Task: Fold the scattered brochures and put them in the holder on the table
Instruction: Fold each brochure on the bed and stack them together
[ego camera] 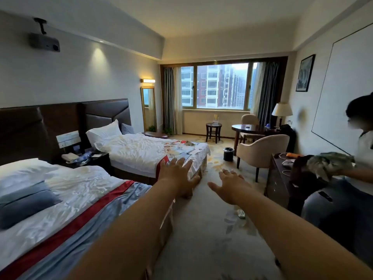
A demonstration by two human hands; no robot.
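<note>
Left hand (177,174) and right hand (232,184) reach forward, spread wide and empty. The brochures (181,147) lie scattered at the foot of the far bed (137,150), and the holder (215,118) stands beyond that bed on a small desk (213,124) (by the window). Sheets at the bed's edge may slide off if brushed.

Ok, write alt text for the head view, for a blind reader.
The left hand and right hand reach forward, open and empty, in a hotel room. Colourful paper brochures lie scattered on the far white bed; a pale holder stands on the small round dark table by the window.
</note>
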